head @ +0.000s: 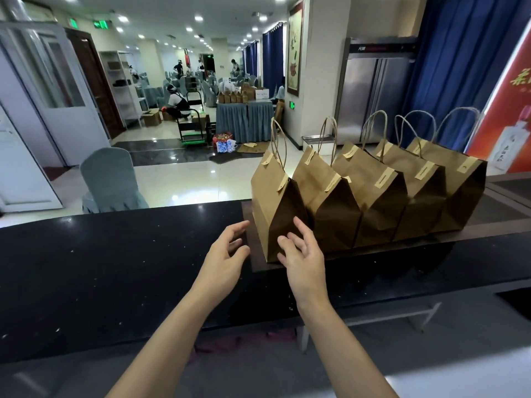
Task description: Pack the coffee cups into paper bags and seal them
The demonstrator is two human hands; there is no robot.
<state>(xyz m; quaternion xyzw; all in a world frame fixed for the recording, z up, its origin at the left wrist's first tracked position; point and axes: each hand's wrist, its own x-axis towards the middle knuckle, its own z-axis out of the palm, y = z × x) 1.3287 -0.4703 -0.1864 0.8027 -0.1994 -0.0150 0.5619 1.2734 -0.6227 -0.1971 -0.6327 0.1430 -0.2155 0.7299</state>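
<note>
Paper bags (pixel 370 196), five sealed in a row on the counter (pixel 115 254); left hand (pixel 227 254) and right hand (pixel 304 257) hover at the nearest bag, fingers spread, holding nothing.

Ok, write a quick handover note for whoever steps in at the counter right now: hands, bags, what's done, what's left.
Left hand: open, holds nothing, beside the nearest bag.
Right hand: open, fingers in front of the nearest bag; contact cannot be told.
Five paper bags stand in a row on the dark counter, tops folded and closed with sticker strips.
Done: all five look sealed; contents hidden.
Left: no loose cups or open bags are in view here, so check for more to pack.
</note>
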